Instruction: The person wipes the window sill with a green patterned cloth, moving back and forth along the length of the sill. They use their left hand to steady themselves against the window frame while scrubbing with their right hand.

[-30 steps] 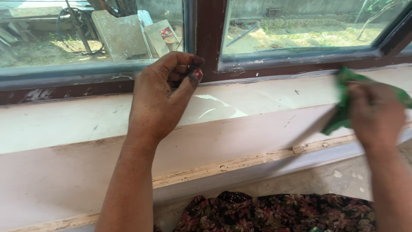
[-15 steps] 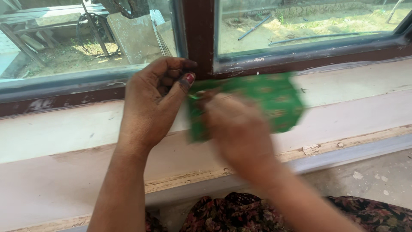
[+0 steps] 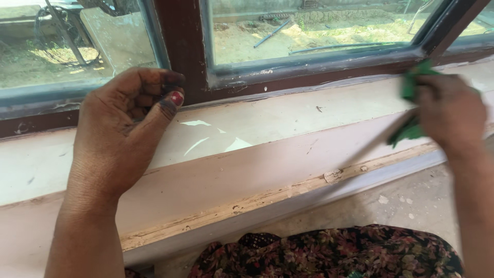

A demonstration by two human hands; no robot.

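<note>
- Now the right hand (image 3: 450,110), gripping the green cloth (image 3: 411,110), has swung from the left hand (image 3: 126,131) back to the sill (image 3: 288,118).
- Left hand stays curled shut, thumb on fingertips; whether it pinches anything, I cannot tell.

One head-worn camera looks down, close, onto the window sill (image 3: 267,116) below the glass.

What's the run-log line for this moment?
left hand: curled, fingers pinched, above sill | right hand: grip on green cloth at sill's right end | window frame: dark, behind
</note>
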